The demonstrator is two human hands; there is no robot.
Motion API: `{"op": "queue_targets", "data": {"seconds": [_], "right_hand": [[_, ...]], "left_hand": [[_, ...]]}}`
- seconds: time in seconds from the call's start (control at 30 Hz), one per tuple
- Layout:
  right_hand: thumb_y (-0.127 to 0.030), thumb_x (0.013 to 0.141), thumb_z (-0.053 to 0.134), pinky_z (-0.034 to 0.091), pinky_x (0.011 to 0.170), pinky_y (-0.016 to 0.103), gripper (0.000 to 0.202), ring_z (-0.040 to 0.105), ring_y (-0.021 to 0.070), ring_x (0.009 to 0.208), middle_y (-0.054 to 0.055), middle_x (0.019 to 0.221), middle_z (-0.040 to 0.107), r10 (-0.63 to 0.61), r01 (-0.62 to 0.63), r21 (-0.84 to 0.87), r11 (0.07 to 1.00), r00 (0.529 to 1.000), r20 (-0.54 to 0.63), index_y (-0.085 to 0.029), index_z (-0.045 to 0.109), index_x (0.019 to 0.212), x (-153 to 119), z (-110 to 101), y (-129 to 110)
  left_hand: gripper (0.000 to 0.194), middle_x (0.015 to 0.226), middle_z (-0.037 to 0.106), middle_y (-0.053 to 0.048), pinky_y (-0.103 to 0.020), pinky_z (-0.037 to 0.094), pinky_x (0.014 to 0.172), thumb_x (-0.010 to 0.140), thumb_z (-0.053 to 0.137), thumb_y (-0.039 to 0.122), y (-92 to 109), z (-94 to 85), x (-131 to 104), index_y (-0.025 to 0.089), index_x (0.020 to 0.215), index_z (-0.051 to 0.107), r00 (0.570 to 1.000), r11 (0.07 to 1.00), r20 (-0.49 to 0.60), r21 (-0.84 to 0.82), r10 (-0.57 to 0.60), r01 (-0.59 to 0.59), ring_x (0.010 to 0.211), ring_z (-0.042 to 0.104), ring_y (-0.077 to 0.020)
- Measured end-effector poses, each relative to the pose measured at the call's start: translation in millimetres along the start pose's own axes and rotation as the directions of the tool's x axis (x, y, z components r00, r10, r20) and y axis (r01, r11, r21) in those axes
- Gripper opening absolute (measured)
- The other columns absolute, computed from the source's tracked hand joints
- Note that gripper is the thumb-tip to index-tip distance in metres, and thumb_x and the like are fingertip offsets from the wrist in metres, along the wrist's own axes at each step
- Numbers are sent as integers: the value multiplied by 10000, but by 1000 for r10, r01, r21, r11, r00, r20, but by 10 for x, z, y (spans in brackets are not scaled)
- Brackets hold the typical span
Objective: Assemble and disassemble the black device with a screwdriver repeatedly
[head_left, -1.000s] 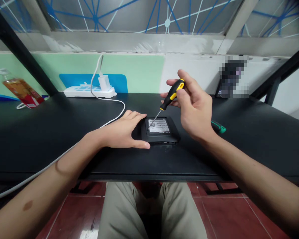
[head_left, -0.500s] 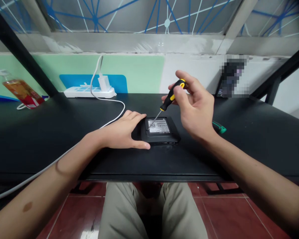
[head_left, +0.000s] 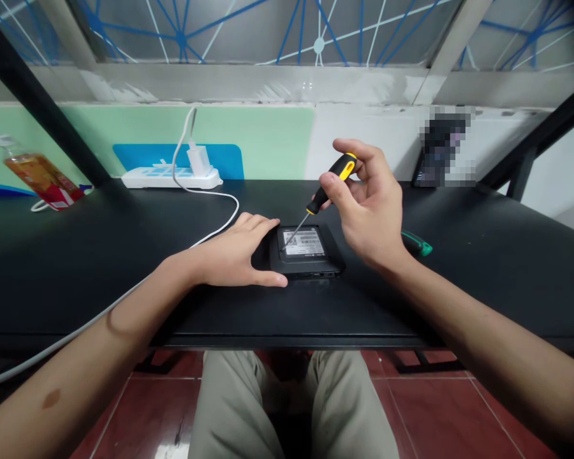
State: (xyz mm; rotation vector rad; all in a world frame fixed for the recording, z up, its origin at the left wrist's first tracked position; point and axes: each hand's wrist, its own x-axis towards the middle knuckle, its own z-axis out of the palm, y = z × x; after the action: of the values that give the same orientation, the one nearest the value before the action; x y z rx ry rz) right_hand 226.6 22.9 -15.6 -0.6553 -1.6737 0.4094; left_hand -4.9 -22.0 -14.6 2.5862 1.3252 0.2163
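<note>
A flat black electronic box (head_left: 335,258) with a white printed label on its upward face lies on the black table. My left hand (head_left: 234,252) holds its left side, thumb along the front corner and fingers at the back corner. In my right hand (head_left: 370,204) is a screwdriver (head_left: 321,194) with a black and yellow handle, gripped between thumb and fingers. The screwdriver slants down to the left, its thin shaft crossing the label. Its tip meets the box near the label's lower left corner; any screw there is too small to make out.
A green and black tool handle (head_left: 416,243) lies partly hidden behind my right wrist. At the back stand a white power strip (head_left: 172,177) with a plugged-in charger (head_left: 199,160), a bottle (head_left: 43,175) and a dark, blurred-out device (head_left: 440,150). A white cable (head_left: 229,201) passes my left arm.
The fingers of my right hand have shifted around the screwdriver handle, with the thumb now further left across it. The tip stays at the same spot; my left hand and the box have not visibly moved.
</note>
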Motion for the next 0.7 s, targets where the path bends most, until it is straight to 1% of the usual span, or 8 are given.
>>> {"op": "queue_targets", "data": {"seconds": [0.1,0.17,0.23,0.33,0.43,0.53,0.7], "right_hand": [[-571,913,608,684,749,419,476,750,213,906,21,1110,657,17,-17,11,1000,1000,14,-400,511,1347,-9,10,1],[-554,927,594,680,799,452,495,749,228,947,29,1141,651,26,-27,23,999,999,39,-407,477,1385,-16,21,8],[-554,928,593,676,826,470,527,735,246,1012,38,1174,645,15,-16,27,1000,999,42,-414,440,1413,-14,24,36],[-577,907,614,678,805,453,566,710,254,1068,43,1182,638,-10,10,10,1000,1000,-7,-414,413,1411,21,-12,112],[-591,893,629,675,777,403,539,695,244,1079,46,1175,634,-20,18,-31,999,997,-68,-389,450,1359,91,-103,198],[-581,882,652,662,731,356,505,698,215,1012,47,1159,633,-6,-1,-55,998,991,-133,-359,488,1305,166,-209,262],[-531,848,721,623,646,312,510,673,163,808,63,1098,640,83,-98,-53,994,968,-237,-315,530,1268,233,-320,347]], "left_hand": [[1137,1596,352,-207,-544,336,1165,777,591,810,31,13,4,121,1598,211,1000,1000,3,-17,-9,9,1441,328,-417],[1156,1614,329,-207,-536,323,1178,775,594,806,52,24,12,109,1603,189,1000,1000,5,-22,-10,10,1457,306,-420],[1149,1612,333,-207,-536,310,1189,774,592,806,65,33,21,100,1596,211,1000,1000,6,-18,-11,12,1464,292,-420],[1115,1599,346,-206,-533,308,1192,782,593,790,68,33,29,97,1585,249,1000,1000,9,-10,-16,16,1461,296,-411],[1105,1591,357,-198,-512,317,1190,783,610,772,58,19,23,100,1585,255,1000,1000,11,-10,-18,19,1451,315,-395],[1097,1588,366,-186,-505,324,1185,783,623,766,41,6,9,115,1585,257,1000,1000,13,-17,-10,10,1452,309,-386],[1086,1578,383,-180,-523,328,1173,782,628,772,24,1,-4,134,1582,264,1000,1000,17,-29,12,-12,1448,306,-394]]}}
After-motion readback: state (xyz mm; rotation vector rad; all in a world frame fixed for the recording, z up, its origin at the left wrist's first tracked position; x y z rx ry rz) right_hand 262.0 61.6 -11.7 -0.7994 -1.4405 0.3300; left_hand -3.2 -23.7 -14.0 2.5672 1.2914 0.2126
